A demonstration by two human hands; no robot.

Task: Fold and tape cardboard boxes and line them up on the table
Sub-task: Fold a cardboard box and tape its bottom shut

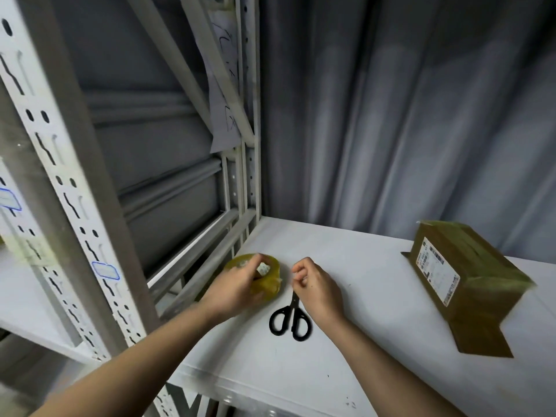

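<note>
A yellowish roll of clear tape (267, 284) sits at the left edge of the white table (361, 326), and my left hand (234, 287) grips it from the near side. Just to its right, my right hand (316, 287) hovers with fingers curled, thumb and forefinger pinched together close to the roll; whether a tape end is between them I cannot tell. Black-handled scissors (290, 322) lie on the table partly under my right hand. A brown cardboard box (469, 284) with a white shipping label lies at the right, one flap sticking out toward me.
A white metal shelving rack (90, 236) with slotted uprights stands along the left, close to the table's edge. A grey curtain (421, 115) hangs behind the table. A paper sheet (224, 85) hangs on the rack's rear post.
</note>
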